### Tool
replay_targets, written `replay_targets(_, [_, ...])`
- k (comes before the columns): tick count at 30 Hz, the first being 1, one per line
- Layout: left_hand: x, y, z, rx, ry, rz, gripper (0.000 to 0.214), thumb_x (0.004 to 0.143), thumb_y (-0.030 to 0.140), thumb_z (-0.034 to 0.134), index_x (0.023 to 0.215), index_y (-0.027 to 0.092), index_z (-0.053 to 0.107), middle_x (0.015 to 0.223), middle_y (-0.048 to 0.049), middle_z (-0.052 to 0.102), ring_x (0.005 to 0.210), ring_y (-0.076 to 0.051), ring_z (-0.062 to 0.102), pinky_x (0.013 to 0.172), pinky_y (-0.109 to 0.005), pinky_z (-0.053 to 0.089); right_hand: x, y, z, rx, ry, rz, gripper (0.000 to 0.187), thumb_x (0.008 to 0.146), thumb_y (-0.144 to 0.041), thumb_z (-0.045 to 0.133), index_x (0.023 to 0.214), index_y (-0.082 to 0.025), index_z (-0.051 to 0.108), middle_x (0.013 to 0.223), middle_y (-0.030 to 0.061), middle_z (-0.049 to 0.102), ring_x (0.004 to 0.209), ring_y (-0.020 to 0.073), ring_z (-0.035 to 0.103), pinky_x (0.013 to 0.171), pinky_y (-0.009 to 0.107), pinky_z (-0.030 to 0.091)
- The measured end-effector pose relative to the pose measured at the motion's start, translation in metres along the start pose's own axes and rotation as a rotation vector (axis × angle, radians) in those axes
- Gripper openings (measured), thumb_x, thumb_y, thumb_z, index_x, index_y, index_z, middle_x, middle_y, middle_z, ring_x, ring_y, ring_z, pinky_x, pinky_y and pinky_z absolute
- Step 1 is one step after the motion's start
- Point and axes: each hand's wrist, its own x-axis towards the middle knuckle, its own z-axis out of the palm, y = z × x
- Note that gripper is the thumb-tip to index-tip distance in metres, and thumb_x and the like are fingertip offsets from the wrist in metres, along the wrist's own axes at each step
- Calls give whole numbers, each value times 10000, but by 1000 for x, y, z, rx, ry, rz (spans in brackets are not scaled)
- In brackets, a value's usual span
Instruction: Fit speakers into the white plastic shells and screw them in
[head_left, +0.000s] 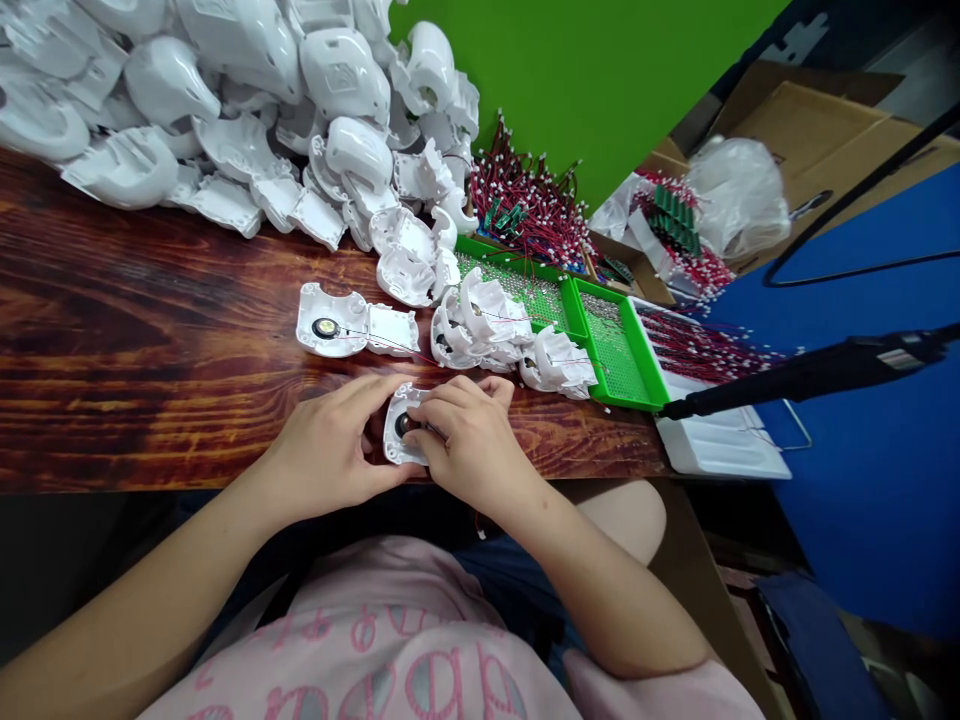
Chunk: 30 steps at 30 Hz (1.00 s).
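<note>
Your L hand [330,450] curls its fingers on the white shell [395,437]'s left rim, so pin it flat, while R hand [469,445] fingers close over its top, so press evenly, all left of & nearer you than the green tray [611,350].

The shell [391,440] I hold is white with a black disc; my desk [150,340] shows dark red-brown grain. At two o'clock, bright green trays [634,402]; red wires [525,205] beyond.

Dark wooden table [150,330]: heap of white shells [247,100] far side, green trays [585,320] right, single shell [393,432] near edge.
</note>
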Motion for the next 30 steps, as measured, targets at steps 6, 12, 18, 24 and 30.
replay_targets(6, [0, 2, 0, 3, 7, 3, 732, 767, 565, 715, 1388, 263, 471, 1359, -12, 584, 1169, -226, 626, 910, -302, 550, 2, 0, 1, -19, -13, -4, 128, 885, -239, 637, 828, -177, 734, 908, -1, 738, 932, 158, 549, 830, 406, 200])
replay_targets(12, [0, -1, 2, 9, 27, 1, 760, 744, 617, 721, 1374, 265, 483, 1336, -15, 598, 1097, -217, 652, 787, -287, 552, 4, 1, -2, -43, -51, -20, 113, 880, -229, 623, 842, -174, 715, 924, 7, 731, 955, 167, 537, 818, 398, 195])
replay_targets(18, [-2, 1, 2, 63, 63, 35, 759, 757, 611, 719, 1379, 256, 470, 1334, -25, 606, 1081, -224, 664, 830, -315, 544, 13, -1, -12, -150, -177, -135, 210, 900, -195, 544, 763, -150, 698, 913, 49, 717, 908, 177, 504, 813, 409, 194])
replay_targets(24, [-2, 0, 3, 66, 88, 54, 753, 765, 621, 710, 1374, 249, 472, 1331, -29, 609, 1091, -228, 664, 821, -323, 542, 24, -6, -16, -190, -259, -87, 226, 875, -184, 570, 676, -154, 674, 895, 39, 721, 930, 193, 508, 805, 429, 172])
replay_targets(30, [-2, -2, 3, 59, 58, 35, 805, 744, 629, 720, 1396, 232, 467, 1364, -48, 597, 1135, -249, 648, 883, -347, 539, 19, -8, -21, -222, -250, -98, 238, 921, -252, 597, 724, -165, 698, 889, 46, 725, 920, 206, 502, 811, 431, 170])
